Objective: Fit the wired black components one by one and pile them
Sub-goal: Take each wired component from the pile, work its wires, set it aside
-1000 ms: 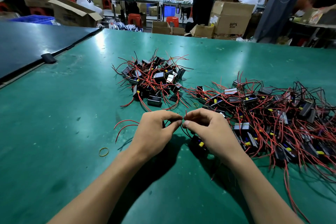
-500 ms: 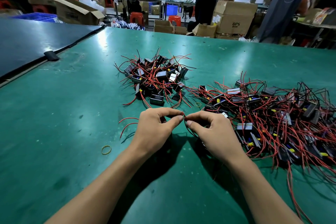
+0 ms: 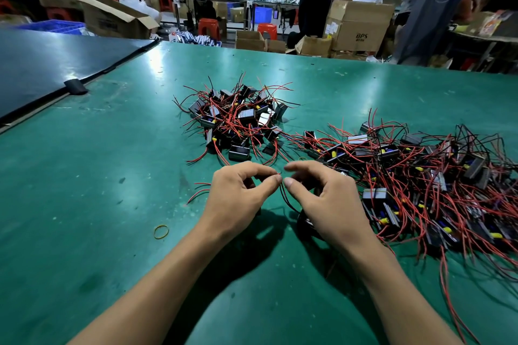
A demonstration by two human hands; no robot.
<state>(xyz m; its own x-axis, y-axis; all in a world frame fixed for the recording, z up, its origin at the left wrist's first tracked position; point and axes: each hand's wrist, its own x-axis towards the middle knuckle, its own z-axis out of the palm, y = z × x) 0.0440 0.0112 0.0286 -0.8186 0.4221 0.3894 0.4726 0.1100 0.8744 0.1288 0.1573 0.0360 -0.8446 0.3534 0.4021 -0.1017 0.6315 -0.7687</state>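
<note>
You are partway through fitting one piece, by my reading: its wire ends are being brought together before it goes on the small pile (image 3: 238, 123), which I take to be the finished stack.

Nearer you than that pile and off to its left, a rubber band (image 3: 161, 231) lies on the green table (image 3: 84, 176). Directly on your side of the pile, your left hand (image 3: 238, 199) has its fingers curled, and thumb and forefinger pinch a wire tip (image 3: 279, 175). Something dark sits under those fingers; I cannot tell what.

A thin black wire (image 3: 287, 202) drops from the pinch toward a black component (image 3: 304, 223) lying under your right hand (image 3: 328, 204). That hand's thumb and forefinger curl in close to the tip, but I cannot tell whether they grasp it.

To the right of the pile spreads the big heap (image 3: 420, 176) of unfitted pieces.

The next move likely calls for a fine, steady join, then a lift clear of the tangled leads.
</note>
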